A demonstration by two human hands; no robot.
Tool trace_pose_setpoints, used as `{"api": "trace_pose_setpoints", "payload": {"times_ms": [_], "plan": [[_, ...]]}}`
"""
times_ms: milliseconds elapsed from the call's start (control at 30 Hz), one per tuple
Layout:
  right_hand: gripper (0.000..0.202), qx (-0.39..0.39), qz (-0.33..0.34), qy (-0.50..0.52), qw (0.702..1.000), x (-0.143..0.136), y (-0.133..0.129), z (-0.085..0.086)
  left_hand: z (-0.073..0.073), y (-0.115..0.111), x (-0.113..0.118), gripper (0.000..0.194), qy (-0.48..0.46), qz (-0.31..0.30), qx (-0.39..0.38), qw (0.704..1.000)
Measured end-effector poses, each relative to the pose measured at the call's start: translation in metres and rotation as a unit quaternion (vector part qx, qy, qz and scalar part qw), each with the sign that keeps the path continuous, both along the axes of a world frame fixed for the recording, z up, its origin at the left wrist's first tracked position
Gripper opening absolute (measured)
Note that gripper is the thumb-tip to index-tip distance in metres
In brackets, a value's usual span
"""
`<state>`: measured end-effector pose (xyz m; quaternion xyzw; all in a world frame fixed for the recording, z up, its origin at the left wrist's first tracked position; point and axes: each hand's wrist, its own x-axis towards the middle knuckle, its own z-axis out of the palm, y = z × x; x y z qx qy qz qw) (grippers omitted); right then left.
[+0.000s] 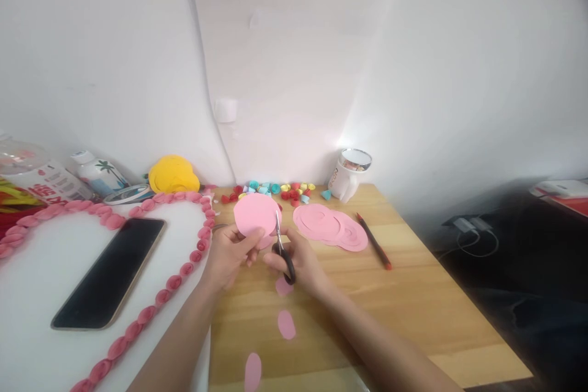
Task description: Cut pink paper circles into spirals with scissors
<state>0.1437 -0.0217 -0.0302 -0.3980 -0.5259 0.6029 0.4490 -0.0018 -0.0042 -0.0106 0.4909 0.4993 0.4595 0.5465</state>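
Observation:
Between thumb and fingers, my left hand (232,254) pinches a round pink paper disc (255,213), held up over the table. My right hand (303,260) has its fingers in the black handles of a pair of scissors (283,254). The blades point upward at the disc's right edge; whether they are cutting into it I cannot tell. Small pink paper pieces (286,324) lie on the wood below my hands. Just right of the disc rests a spread of pink paper circles with curved lines (316,222), and beside them a dark pen with red ends (374,242).
A white board edged with pink paper rosettes (173,282) fills the left, with a phone (110,275) on it. Small coloured paper rosettes (275,188) line the back, near a white mug (348,177). Yellow paper shapes (173,175) and bottles (101,173) stand back left. The table's right edge drops off.

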Motion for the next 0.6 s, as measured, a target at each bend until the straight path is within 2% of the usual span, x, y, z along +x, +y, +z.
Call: {"api": "trace_pose_setpoints", "payload": {"times_ms": [133, 267, 600], "plan": [[0.051, 0.006, 0.008, 0.017, 1.000, -0.0002, 0.0002, -0.0002, 0.0025, -0.0006, 0.0001, 0.033, 0.044, 0.000, 0.009, 0.999], [0.052, 0.014, -0.008, 0.020, 1.000, 0.0010, 0.0017, 0.0008, 0.0053, -0.0010, 0.0003, 0.032, 0.066, -0.007, 0.010, 0.998], [0.050, 0.016, -0.008, 0.004, 1.000, -0.0003, 0.0004, 0.0053, 0.0049, -0.0019, 0.0006, 0.032, 0.066, -0.008, 0.012, 0.998]]}}
